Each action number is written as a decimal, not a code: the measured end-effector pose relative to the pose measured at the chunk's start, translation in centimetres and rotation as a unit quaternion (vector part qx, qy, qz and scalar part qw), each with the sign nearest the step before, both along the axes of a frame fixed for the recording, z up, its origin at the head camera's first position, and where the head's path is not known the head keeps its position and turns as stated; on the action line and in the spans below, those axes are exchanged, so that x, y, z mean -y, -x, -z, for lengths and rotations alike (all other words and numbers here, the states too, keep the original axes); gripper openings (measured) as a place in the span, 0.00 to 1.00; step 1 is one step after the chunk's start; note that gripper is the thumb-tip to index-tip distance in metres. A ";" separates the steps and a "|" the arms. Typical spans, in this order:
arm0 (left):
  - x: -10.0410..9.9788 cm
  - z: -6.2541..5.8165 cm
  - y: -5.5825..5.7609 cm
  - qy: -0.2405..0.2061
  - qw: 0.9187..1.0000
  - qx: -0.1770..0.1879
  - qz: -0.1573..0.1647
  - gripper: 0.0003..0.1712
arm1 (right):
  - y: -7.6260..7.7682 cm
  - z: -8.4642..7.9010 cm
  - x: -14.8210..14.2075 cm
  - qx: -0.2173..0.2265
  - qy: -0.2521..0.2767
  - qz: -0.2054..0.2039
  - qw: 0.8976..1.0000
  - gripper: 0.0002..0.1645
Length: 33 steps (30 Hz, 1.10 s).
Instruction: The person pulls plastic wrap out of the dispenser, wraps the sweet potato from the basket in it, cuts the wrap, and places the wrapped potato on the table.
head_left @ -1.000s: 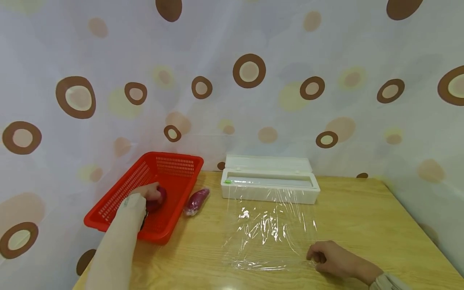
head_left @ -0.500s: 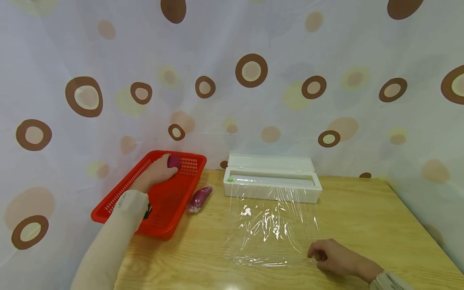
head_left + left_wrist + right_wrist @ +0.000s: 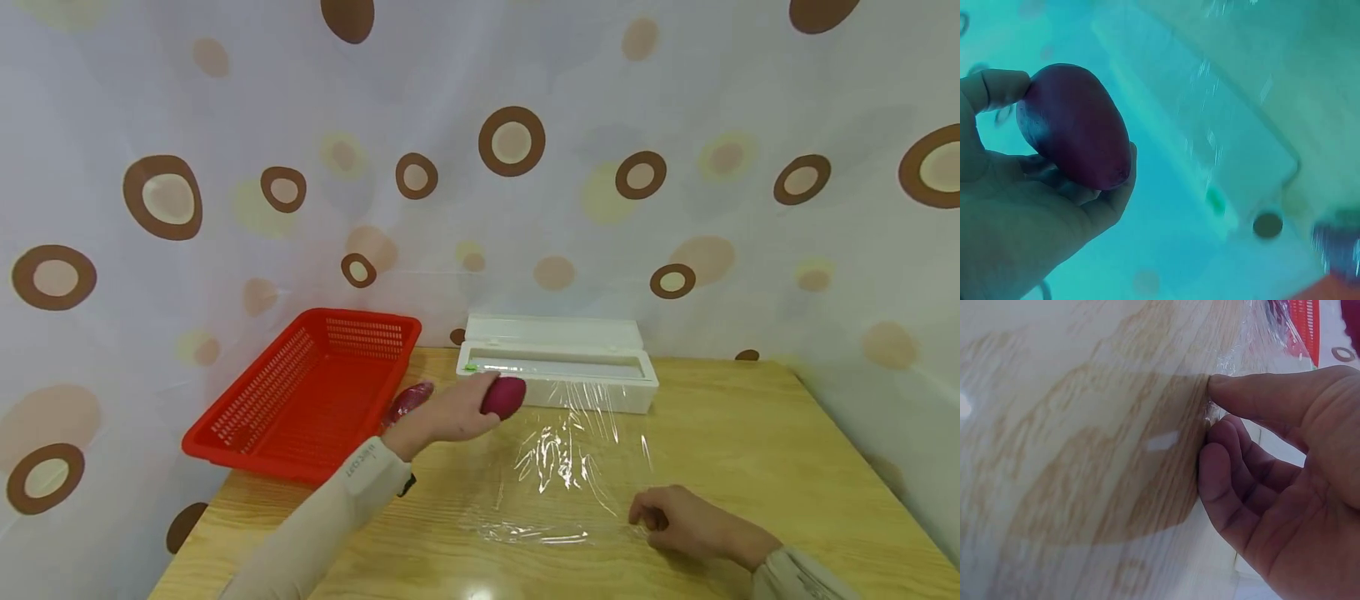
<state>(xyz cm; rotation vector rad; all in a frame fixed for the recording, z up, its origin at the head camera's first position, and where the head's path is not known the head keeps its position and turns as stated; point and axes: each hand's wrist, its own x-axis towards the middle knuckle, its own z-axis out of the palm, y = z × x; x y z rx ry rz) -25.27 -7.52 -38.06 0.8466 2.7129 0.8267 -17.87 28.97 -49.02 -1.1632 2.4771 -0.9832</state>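
My left hand (image 3: 450, 412) holds a purple-red sweet potato (image 3: 506, 397) above the clear plastic wrap (image 3: 555, 467). In the left wrist view the thumb and fingers grip the smooth, oval sweet potato (image 3: 1075, 128) from its sides. The wrap stretches toward me over the table from a white dispenser box (image 3: 622, 397) with its lid up. At the near right corner of the sheet, my right hand (image 3: 686, 525) pinches the wrap's edge, low over the table. The right wrist view shows bunched wrap (image 3: 1227, 361) by the thumb tip.
To the left stands a red plastic basket (image 3: 258, 463) with slotted sides. Between basket and box lies another sweet potato (image 3: 408, 398) in plastic film, partly hidden by my left arm. A spotted curtain (image 3: 570, 208) hangs behind the wooden table (image 3: 750, 442).
My left hand has lifted the sweet potato out of the red basket and carried it right, over the wrap. The right hand has stayed at the sheet's corner.
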 end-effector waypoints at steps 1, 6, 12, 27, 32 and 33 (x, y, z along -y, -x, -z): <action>-1.0 0.7 -0.2 0.019 1.000 -0.008 0.013 0.37 | 0.1 0.0 0.1 0.005 -0.001 0.001 1.000 0.14; -5.0 4.5 -0.6 0.090 0.994 -0.024 0.062 0.39 | 0.0 0.2 0.1 0.031 -0.003 0.012 0.999 0.13; -7.6 6.8 -1.2 0.120 0.988 -0.048 0.087 0.38 | -0.4 0.2 0.2 0.036 -0.001 0.017 0.999 0.12; -8.0 7.8 -2.9 0.129 0.985 -0.048 0.106 0.40 | 0.1 -0.4 0.8 0.034 -0.022 -0.009 0.999 0.15; -8.5 7.8 -3.0 0.122 0.984 -0.041 0.120 0.40 | -0.1 -0.8 0.6 0.011 -0.014 -0.021 1.000 0.14; -8.5 7.8 -2.9 0.121 0.984 -0.039 0.121 0.40 | -0.1 -0.8 0.6 0.009 -0.013 -0.022 1.000 0.14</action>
